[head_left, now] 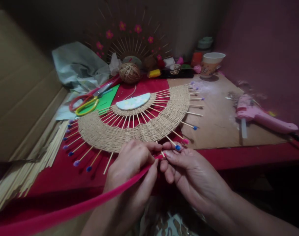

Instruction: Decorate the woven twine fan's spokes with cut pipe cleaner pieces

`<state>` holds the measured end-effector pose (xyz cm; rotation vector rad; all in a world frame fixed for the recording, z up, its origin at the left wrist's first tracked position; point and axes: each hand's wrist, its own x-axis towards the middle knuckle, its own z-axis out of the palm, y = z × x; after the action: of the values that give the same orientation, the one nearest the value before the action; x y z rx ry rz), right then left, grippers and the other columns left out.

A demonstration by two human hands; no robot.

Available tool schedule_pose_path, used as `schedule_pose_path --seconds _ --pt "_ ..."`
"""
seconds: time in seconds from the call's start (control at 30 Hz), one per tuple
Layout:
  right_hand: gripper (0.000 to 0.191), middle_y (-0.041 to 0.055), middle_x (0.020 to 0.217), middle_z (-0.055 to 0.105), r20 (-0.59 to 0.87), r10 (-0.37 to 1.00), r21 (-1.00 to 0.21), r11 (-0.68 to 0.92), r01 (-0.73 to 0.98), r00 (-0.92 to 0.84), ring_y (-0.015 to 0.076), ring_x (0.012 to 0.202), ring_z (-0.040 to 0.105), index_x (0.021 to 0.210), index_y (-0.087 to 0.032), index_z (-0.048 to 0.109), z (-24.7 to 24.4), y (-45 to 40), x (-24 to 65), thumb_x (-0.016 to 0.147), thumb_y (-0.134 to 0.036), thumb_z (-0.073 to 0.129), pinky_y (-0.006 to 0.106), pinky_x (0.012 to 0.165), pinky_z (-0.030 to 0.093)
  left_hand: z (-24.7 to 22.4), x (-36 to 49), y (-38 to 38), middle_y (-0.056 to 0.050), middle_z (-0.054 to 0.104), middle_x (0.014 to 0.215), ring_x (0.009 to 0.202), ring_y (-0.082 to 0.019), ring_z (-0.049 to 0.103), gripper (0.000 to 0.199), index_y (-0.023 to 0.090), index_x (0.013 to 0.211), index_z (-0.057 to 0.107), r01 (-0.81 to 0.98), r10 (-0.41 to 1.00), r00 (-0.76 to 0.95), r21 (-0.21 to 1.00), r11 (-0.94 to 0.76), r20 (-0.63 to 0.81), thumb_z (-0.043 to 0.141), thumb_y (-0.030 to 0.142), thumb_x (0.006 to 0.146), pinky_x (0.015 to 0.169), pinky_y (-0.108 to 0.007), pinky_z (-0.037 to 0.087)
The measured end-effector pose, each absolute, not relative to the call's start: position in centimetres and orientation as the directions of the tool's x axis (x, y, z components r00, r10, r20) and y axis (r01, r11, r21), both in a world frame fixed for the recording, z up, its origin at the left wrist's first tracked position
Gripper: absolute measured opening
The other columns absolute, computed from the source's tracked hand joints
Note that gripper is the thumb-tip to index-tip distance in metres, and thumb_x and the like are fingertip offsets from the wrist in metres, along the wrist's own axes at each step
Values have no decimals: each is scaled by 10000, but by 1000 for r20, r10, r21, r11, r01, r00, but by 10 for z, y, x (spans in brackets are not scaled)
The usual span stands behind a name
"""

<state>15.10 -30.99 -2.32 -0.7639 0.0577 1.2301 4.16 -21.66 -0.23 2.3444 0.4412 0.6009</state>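
Note:
A woven half-circle fan (137, 132) of tan cord and thin sticks lies on the red table cover, its sticks spreading toward me. Many stick tips carry small blue, purple or pink balls. My left hand (133, 164) pinches a long pink fuzzy strip (129, 183), which trails off to the lower left. The strip's end meets the tip of one stick, where my right hand (186, 164) closes thumb and fingertips on it. A blue-tipped stick (177, 147) passes just above my right thumb. A pale blue half-round piece (133, 101) sits at the fan's centre.
Scissors (87, 106) rest at the left beside green paper (112, 95). Loose sticks (31, 170) lie near the cardboard wall (24, 82). A twine ball (129, 72) and paper cup (210, 64) stand at the back. A pink glue gun (265, 116) is on cardboard at right.

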Motion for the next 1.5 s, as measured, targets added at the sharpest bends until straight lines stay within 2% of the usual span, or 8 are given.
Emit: schedule_pose_path --seconds 0.33,0.57,0.9,1.07,1.3,1.5 --pt "142 16 511 603 -442 813 -508 122 -853 380 65 400 514 801 -133 556 -24 -308 151 698 -97 647 127 406 400 0 40 -217 -5 656 946 894 -155 593 131 213 733 553 157 437 844 635 -756 312 549 121 826 715 -292 482" --pt "164 -18 492 577 -432 811 -517 135 -845 394 53 376 478 809 -159 531 -23 -307 149 707 -102 646 125 392 370 1 41 -216 -21 664 888 840 -169 605 145 215 727 561 166 407 858 580 -797 314 514 149 846 679 -297 482" --pt "148 -21 524 564 -436 793 -540 149 -829 426 50 392 461 797 -156 538 -25 -307 147 716 -131 659 139 407 366 -3 44 -216 4 655 882 823 -140 604 122 225 792 589 134 403 854 609 -782 329 537 124 836 688 -278 480" --pt "172 -3 615 590 -467 770 -515 163 -841 435 54 438 472 810 -154 541 -23 -306 145 693 -109 659 143 392 360 -3 44 -217 0 650 911 868 -143 597 121 219 761 566 130 395 861 614 -779 319 537 129 838 718 -281 479" --pt "182 -11 616 582 -475 762 -525 155 -837 440 50 432 449 844 -151 533 -22 -306 144 705 -114 644 142 376 340 -1 43 -218 -1 648 899 863 -132 600 126 206 775 553 101 364 869 598 -795 336 526 101 840 736 -261 471" --pt "167 -58 466 504 -410 792 -593 145 -792 452 21 337 353 851 -154 504 -24 -310 140 764 -214 633 125 351 262 -4 41 -219 0 647 903 848 -108 597 107 186 773 554 84 368 860 613 -786 353 542 103 839 735 -228 454"
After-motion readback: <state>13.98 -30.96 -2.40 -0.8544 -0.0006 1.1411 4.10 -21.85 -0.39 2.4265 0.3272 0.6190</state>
